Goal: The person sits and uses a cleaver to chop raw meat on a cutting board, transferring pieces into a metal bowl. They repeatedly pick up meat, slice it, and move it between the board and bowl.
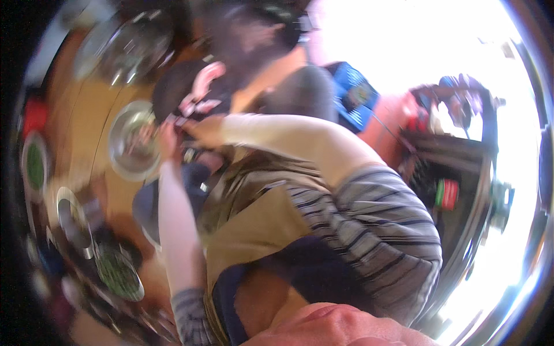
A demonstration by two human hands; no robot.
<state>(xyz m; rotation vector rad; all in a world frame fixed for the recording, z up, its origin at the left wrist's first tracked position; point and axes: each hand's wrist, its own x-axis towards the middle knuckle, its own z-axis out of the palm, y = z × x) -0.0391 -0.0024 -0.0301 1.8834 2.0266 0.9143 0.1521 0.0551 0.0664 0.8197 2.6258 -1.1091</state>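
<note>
My left hand (169, 140) and my right hand (207, 132) meet at the near edge of a dark round surface (166, 93), perhaps a cutting board or a pan. On it lie pink strips of what looks like raw meat (207, 80). A small pink piece shows at the fingertips of my left hand, which seem closed on it. Motion blur hides what my right fingers hold, if anything. Just left of my hands stands a shiny metal bowl (116, 145) with pale pink pieces (140, 138) inside.
Large metal bowls (138, 47) stand at the upper left. Plates of green vegetables (35, 160) (117, 270) and a pot (73, 220) lie along the left. A blurred dark shape (251, 34), possibly a person, is ahead. A blue plastic basket (352, 97) and a dark shelf (454, 151) are at right.
</note>
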